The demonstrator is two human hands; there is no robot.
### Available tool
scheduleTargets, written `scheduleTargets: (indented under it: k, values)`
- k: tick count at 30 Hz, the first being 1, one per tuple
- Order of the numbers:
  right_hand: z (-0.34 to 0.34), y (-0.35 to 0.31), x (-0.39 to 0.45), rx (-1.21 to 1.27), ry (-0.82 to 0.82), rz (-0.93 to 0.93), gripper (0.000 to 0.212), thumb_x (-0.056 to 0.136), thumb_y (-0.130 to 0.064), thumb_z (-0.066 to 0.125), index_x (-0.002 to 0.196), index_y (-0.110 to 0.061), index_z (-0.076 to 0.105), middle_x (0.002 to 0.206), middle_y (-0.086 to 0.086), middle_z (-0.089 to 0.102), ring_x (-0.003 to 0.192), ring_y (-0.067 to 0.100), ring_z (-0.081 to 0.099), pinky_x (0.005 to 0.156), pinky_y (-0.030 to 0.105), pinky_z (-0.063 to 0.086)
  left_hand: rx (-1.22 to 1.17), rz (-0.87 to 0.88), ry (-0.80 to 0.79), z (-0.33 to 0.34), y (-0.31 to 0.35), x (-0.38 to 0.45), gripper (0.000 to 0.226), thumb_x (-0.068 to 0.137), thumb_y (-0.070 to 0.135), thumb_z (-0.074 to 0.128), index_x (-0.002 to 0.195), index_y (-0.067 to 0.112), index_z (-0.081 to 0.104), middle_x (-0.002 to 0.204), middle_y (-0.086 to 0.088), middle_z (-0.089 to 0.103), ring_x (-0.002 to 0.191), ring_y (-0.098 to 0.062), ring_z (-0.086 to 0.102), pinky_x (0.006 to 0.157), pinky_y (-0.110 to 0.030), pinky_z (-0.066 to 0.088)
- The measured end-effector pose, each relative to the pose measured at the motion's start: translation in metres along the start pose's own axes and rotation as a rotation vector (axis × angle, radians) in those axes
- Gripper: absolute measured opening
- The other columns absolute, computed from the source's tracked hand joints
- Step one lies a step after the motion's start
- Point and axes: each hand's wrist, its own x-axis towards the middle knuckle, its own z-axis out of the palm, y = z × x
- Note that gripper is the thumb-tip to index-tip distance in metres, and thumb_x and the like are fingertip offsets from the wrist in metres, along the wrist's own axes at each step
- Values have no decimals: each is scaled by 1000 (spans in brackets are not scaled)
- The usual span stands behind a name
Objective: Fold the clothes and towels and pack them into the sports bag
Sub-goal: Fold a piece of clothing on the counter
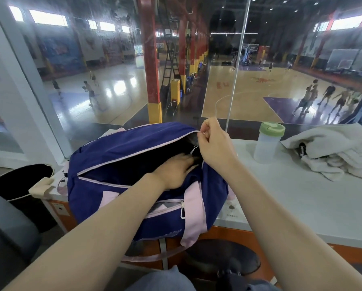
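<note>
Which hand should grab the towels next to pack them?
Probably the right hand: it pinches the bag's flap on the side nearest the towels, past the bottle. The left hand is reaching into the bag.

light: bright, from high windows (47,17) at top left and top right | glare: white shine on court floor (121,89), smudgy glass | dark: inside bag (134,164) | edges: bent, lines curve | blur: soft far back
</note>
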Motion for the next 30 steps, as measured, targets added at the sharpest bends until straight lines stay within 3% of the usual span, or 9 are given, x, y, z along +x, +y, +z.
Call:
scheduleTargets:
  k: [4,8,11,14,18,23,25,27,30]
  values:
    - [0,-4,-5,17,-23,-14,4,99,-18,45,97,-21,43,64,-8,47,62,14,49,59,33,44,289,-137,-185,0,9,1,56,100,32,29,154,31,16,163,5,13,150,-23,5,120,-49,-1]
    - [2,-11,-5,74,-32,-35,10,99,-14,45,95,-23,45,63,-8,47,60,12,48,58,28,43,500,-234,-300,4,20,12,67,98,49,31,156,29,4,164,0,3,150,-27,-6,119,-54,-4]
    - [0,-10,-4,80,-15,-23,12,99,-11,46,95,-22,46,64,-8,48,60,8,47,54,16,38,620,-274,-321,9,27,17,72,99,48,34,156,24,-3,164,-4,-1,150,-30,-7,119,-55,-3]
    - [-4,-6,-5,84,-13,-3,12,99,-11,47,95,-22,48,63,-9,48,58,6,47,54,14,37,486,-258,-275,8,25,18,72,98,52,36,156,27,2,164,-3,5,150,-29,-1,119,-54,-5]
    - [-7,3,-6,60,-17,7,7,98,-15,48,97,-22,49,64,-10,50,62,9,50,65,28,48,163,-148,-227,-3,5,2,66,94,56,41,153,33,22,163,2,16,150,-20,4,120,-47,-4]
    - [-6,8,-7,56,-41,27,14,96,-14,47,107,-21,48,70,-8,53,68,8,52,69,28,47,-201,-83,-202,-26,0,-49,34,102,30,45,133,27,58,154,6,37,146,-10,21,119,-27,12]
    - [-5,11,-9,28,-61,38,15,94,-14,46,104,-24,49,68,-6,53,68,11,52,71,35,49,-189,-122,-192,-34,4,-73,34,103,27,43,134,27,58,153,10,38,141,-5,29,117,-21,17]
    - [-4,16,-12,-6,-81,51,14,92,-17,48,101,-27,50,70,-6,55,71,13,53,75,41,50,-113,-158,-174,-36,11,-94,40,103,36,39,140,28,51,154,11,35,139,-4,33,116,-21,22]
    - [-4,23,-19,-76,-118,4,24,91,-20,53,114,-28,56,101,-4,66,93,20,59,87,42,49,31,-224,-190,-25,29,-115,62,95,65,31,150,35,31,159,10,26,144,-11,26,118,-31,17]
